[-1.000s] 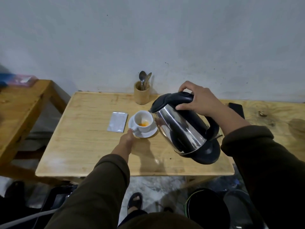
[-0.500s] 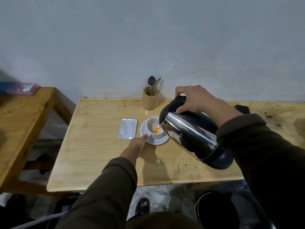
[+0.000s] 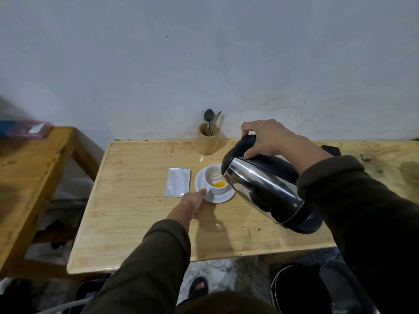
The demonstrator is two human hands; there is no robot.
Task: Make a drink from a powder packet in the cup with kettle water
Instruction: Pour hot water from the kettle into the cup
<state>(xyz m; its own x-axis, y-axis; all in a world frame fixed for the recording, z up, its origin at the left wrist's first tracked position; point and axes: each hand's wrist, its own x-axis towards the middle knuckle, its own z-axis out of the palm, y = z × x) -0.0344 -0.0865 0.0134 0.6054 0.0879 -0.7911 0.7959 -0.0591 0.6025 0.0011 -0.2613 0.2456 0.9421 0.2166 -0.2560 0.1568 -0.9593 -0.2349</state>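
The right hand [image 3: 265,139] grips the tilted steel-and-black kettle [image 3: 263,189] over the white ceramic cup [image 3: 212,177] to pour, while the left hand [image 3: 192,201] pinches the white saucer [image 3: 223,197] steady.

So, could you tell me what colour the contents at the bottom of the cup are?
Orange-yellow, inside the white cup; head view.

The wooden desk [image 3: 136,223] by the wall has a silver packet [image 3: 178,182] lying flat, a white saucer [image 3: 221,197] just beside it, a wooden pot [image 3: 207,141] at the back, and a small wet spot [image 3: 218,224].
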